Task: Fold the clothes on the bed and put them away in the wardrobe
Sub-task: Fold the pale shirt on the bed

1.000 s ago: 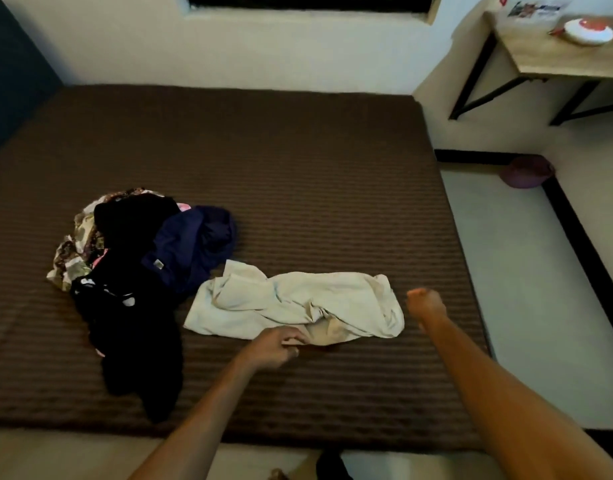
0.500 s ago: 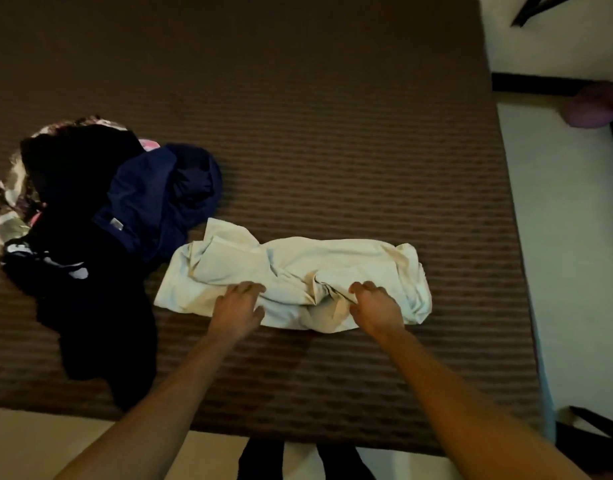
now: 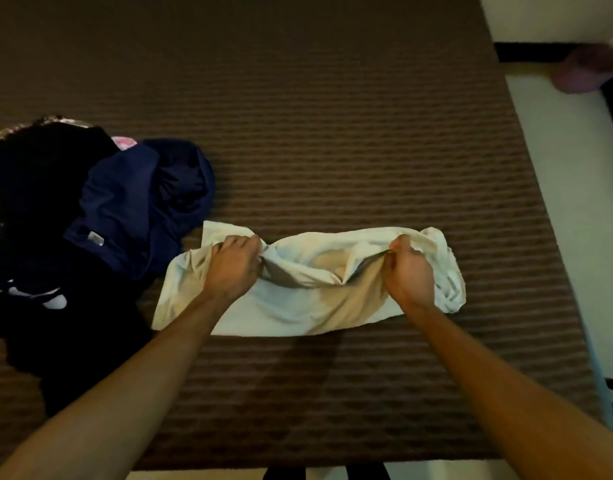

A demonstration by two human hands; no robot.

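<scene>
A crumpled cream garment [image 3: 308, 303] lies across the near part of the brown striped bed [image 3: 332, 133]. My left hand [image 3: 234, 268] grips a bunch of its cloth near the left end. My right hand [image 3: 410, 275] grips the cloth near the right end, fingers curled into the folds. To the left lies a heap of unfolded clothes: a navy blue garment [image 3: 138, 206] on top of black clothes [image 3: 38, 188], with a patterned piece [image 3: 55, 121] at the back. No wardrobe is in view.
The bed's right edge meets a pale floor [image 3: 571, 188]. A purple rounded object [image 3: 585, 72] lies on the floor at the upper right beside a black skirting line. My dark-clad legs [image 3: 325, 472] show at the bed's near edge.
My view dropped down onto the bed. Both hands moved onto the cream garment and closed on its cloth, bunching it up between them.
</scene>
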